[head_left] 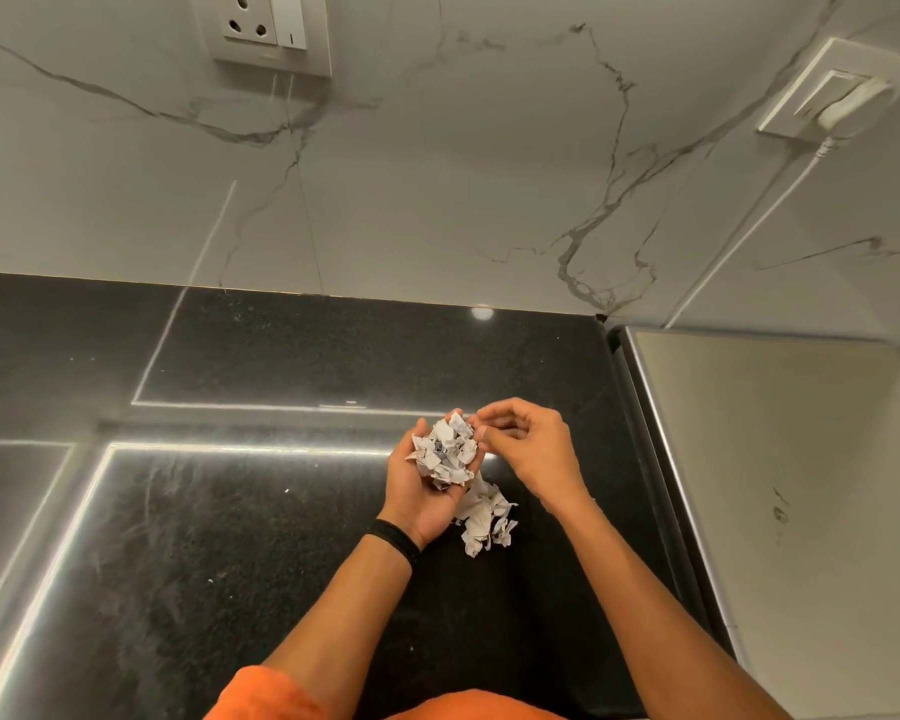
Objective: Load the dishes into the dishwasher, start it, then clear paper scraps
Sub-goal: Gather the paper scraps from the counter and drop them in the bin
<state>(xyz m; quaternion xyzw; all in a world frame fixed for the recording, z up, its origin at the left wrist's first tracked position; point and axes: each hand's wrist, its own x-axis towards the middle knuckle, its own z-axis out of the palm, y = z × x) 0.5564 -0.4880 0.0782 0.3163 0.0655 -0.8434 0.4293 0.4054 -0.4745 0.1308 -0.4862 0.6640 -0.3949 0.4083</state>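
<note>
My left hand (424, 491) is held palm up above the black countertop (230, 537) and cups a heap of torn white paper scraps (447, 452). My right hand (528, 449) hovers just right of that heap, its curled fingertips at the top edge of the scraps; whether it pinches a piece I cannot tell. A second small pile of paper scraps (489, 522) lies on the counter directly below and between my hands. A black band sits on my left wrist.
A marble-patterned wall with a socket plate (271, 33) rises behind the counter. On the right stands a pale appliance top (780, 485), with a plugged-in wall socket (842, 96) above it. A few tiny white specks dot the counter at left.
</note>
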